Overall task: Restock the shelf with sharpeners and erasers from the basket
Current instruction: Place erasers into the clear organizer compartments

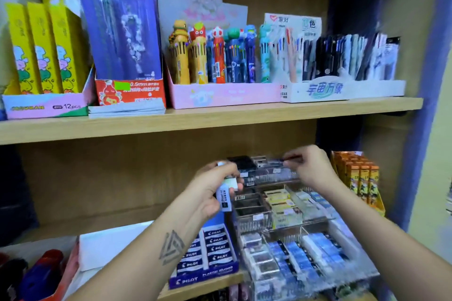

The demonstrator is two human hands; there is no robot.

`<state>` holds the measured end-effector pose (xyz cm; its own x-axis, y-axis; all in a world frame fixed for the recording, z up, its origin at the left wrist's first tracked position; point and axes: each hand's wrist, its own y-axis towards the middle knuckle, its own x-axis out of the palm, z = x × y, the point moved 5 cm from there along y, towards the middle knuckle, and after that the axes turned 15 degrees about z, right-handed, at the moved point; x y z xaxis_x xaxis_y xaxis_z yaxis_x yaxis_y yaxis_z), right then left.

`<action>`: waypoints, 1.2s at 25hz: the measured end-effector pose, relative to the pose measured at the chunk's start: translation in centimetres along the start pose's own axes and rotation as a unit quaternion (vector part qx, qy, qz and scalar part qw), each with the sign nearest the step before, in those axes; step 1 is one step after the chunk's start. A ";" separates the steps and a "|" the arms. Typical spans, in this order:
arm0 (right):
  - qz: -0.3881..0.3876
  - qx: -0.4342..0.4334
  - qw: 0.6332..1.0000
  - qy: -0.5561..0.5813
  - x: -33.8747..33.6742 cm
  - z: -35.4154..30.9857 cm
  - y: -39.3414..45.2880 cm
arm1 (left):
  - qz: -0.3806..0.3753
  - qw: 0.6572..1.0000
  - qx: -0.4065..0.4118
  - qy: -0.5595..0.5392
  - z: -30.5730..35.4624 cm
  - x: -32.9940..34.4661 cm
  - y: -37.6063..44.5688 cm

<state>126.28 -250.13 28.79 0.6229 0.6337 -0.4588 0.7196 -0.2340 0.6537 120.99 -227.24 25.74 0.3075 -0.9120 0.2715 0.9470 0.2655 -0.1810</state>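
While the left hand (215, 188) grips erasers (226, 197), the right hand's (309, 166) fingers (292, 157) pinch a small dark item (289, 159). A loose grip risks dropping erasers into the tiered clear organizer (288, 222).

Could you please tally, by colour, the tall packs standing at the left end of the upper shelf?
Yellow packs: 3
Purple blister pack: 1 in view
Total: 4

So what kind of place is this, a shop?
Most likely a stationery shop. Wooden shelves carry display boxes of novelty pens and a box of Pilot erasers, and the left hand holds an eraser for restocking.
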 end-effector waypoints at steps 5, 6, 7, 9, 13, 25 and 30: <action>-0.055 -0.013 0.998 -0.039 2.5 -0.1 2.9 | -0.017 1.000 -0.019 0.012 0.4 1.3 1.8; -0.050 -0.001 0.998 -0.025 2.7 -0.2 3.3 | -0.019 1.000 -0.020 0.014 0.4 1.4 2.1; -0.042 0.008 0.999 -0.015 2.8 -0.3 3.8 | -0.023 0.999 -0.021 0.014 0.4 1.5 2.3; -0.046 -0.004 0.999 -0.025 3.7 -0.8 4.5 | -0.028 0.999 -0.029 0.007 0.4 1.8 2.9; -0.079 -0.039 0.994 -0.067 6.6 -1.4 5.6 | -0.039 0.998 -0.051 -0.005 0.5 2.4 4.1; -0.242 0.118 0.911 0.312 5.2 -4.3 1.3 | -0.073 0.995 -0.070 0.018 0.2 2.2 3.6; -0.243 0.043 0.928 0.280 3.7 -4.9 -0.8 | -0.100 0.986 -0.132 -0.026 -0.7 2.2 2.4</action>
<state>126.51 -243.99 29.51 -0.0206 0.9580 -0.2861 0.9104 0.1363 0.3906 123.88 -228.86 25.30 0.1283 -0.9185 0.3741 0.9342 -0.0148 -0.3565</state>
